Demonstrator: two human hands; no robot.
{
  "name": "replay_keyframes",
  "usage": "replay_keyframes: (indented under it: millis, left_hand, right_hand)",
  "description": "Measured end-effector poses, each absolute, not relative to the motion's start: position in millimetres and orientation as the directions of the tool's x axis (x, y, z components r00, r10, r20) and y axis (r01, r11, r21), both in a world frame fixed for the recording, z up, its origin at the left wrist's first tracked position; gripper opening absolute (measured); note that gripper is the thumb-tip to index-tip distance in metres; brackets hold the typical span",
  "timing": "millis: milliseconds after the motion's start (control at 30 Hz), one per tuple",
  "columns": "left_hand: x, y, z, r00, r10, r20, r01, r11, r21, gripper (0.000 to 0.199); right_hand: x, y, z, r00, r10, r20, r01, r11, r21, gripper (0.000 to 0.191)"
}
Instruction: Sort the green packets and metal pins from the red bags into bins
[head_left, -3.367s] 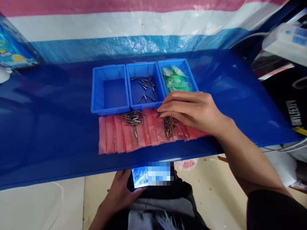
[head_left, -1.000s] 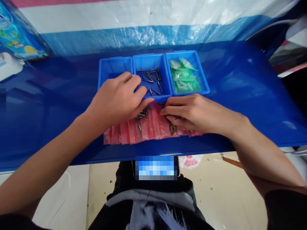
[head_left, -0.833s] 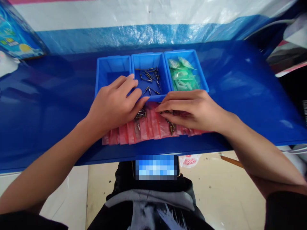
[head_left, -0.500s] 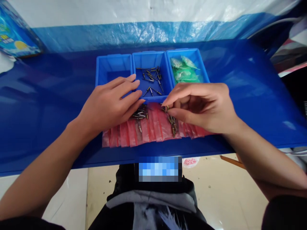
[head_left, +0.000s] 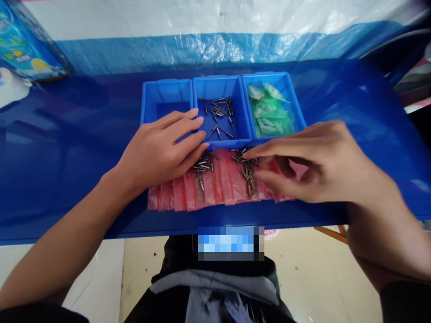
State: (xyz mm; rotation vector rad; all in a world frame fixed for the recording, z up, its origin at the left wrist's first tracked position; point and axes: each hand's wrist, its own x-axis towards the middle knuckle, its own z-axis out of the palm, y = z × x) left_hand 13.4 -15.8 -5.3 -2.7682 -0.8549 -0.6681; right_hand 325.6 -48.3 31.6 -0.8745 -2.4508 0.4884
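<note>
My left hand (head_left: 164, 146) lies palm down with its fingers spread, over the front edge of the left blue bin and a pile of rivets (head_left: 201, 165). Its fingertips reach the front of the middle bin (head_left: 222, 143). My right hand (head_left: 313, 163) hovers at the right rivet pile (head_left: 248, 172), thumb and fingers apart, slightly blurred, with nothing seen between them. Both piles rest on a row of overlapping pink plastic bags (head_left: 208, 190). More rivets (head_left: 220, 110) lie loose in the middle bin.
The left bin (head_left: 168, 85) shows a bare floor. Green and clear bags (head_left: 269, 112) fill the right bin (head_left: 296, 101). A blue printed packet (head_left: 30, 49) and a white object (head_left: 11, 87) are at the far left of the blue table (head_left: 84, 107).
My right hand has opened from its pinch and moved right. My left hand stays over the left pile. The view has shifted slightly, so the bins appear farther right.
</note>
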Motion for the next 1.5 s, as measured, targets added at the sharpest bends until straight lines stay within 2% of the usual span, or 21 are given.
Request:
replay_keyframes:
  millis: [67, 167, 267, 367, 467, 567, 667, 733, 833, 900, 967, 1000, 1067, 1133, 1233, 1367, 1500]
  left_hand:
    - [14, -16, -5, 0.733, 0.521, 0.438, 0.571, -0.821, 0.022, 0.023]
    - [14, -17, -4, 0.724, 0.549, 0.417, 0.576, -0.814, 0.074, 0.023]
    - [15, -16, -5, 0.724, 0.548, 0.419, 0.578, -0.814, 0.066, 0.023]
    - [14, -16, -5, 0.733, 0.513, 0.448, 0.564, -0.826, 0.023, 0.023]
    - [14, -16, -5, 0.739, 0.513, 0.437, 0.569, -0.822, 0.003, 0.023]
    - [14, -16, -4, 0.734, 0.528, 0.427, 0.581, -0.814, 0.007, 0.022]
    - [14, -15, -5, 0.72, 0.522, 0.458, 0.553, -0.829, 0.076, 0.021]
    - [13, -15, -6, 0.718, 0.502, 0.482, 0.537, -0.84, 0.077, 0.021]
    - [12, -15, -6, 0.737, 0.481, 0.475, 0.543, -0.84, 0.008, 0.023]
    - [12, -15, -6, 0.741, 0.499, 0.45, 0.56, -0.829, -0.003, 0.024]
    - [13, -16, -6, 0.737, 0.513, 0.44, 0.574, -0.819, -0.006, 0.023]
    - [13, -16, -6, 0.737, 0.508, 0.446, 0.575, -0.818, -0.018, 0.023]
    - [13, -16, -5, 0.737, 0.488, 0.467, 0.569, -0.821, -0.039, 0.022]
    - [14, -16, -5, 0.731, 0.481, 0.484, 0.563, -0.826, -0.03, 0.021]
    - [15, -17, -4, 0.711, 0.525, 0.468, 0.586, -0.81, 0.019, 0.02]
    - [15, -17, -3, 0.716, 0.535, 0.449, 0.604, -0.797, -0.014, 0.019]
    - [14, -17, -4, 0.738, 0.498, 0.455, 0.587, -0.807, -0.069, 0.02]
  right_hand:
    - [330, -45, 31, -0.818, 0.546, 0.179, 0.447, 0.8, -0.399, 0.022]
    - [328, -40, 23, -0.883, 0.467, 0.047, 0.398, 0.798, -0.453, 0.018]
    - [324, -37, 18, -0.891, 0.452, 0.041, 0.357, 0.754, -0.551, 0.018]
    - [322, -36, 16, -0.864, 0.476, 0.164, 0.312, 0.762, -0.568, 0.018]
    - [320, -38, 17, -0.769, 0.557, 0.313, 0.303, 0.749, -0.589, 0.015]
    - [310, -45, 18, -0.552, 0.708, 0.44, 0.223, 0.634, -0.74, 0.018]
    - [298, -54, 17, -0.317, 0.857, 0.407, 0.149, 0.469, -0.87, 0.029]
    - [295, -58, 17, -0.261, 0.882, 0.394, 0.135, 0.437, -0.889, 0.038]
    - [303, -57, 23, -0.36, 0.842, 0.402, 0.2, 0.49, -0.848, 0.045]
    - [316, -51, 29, -0.541, 0.753, 0.374, 0.304, 0.59, -0.748, 0.04]
    - [330, -43, 34, -0.765, 0.585, 0.268, 0.303, 0.695, -0.652, 0.037]
    - [336, -38, 35, -0.857, 0.48, 0.187, 0.264, 0.721, -0.64, 0.039]
    - [344, -30, 32, -0.934, 0.357, 0.028, 0.252, 0.712, -0.655, 0.043]
    - [346, -26, 27, -0.933, 0.353, -0.065, 0.301, 0.671, -0.677, 0.041]
    - [342, -27, 20, -0.92, 0.381, -0.089, 0.327, 0.625, -0.709, 0.028]
    - [334, -30, 18, -0.926, 0.377, -0.027, 0.286, 0.652, -0.702, 0.016]
    - [331, -31, 18, -0.908, 0.411, 0.083, 0.252, 0.692, -0.676, 0.014]
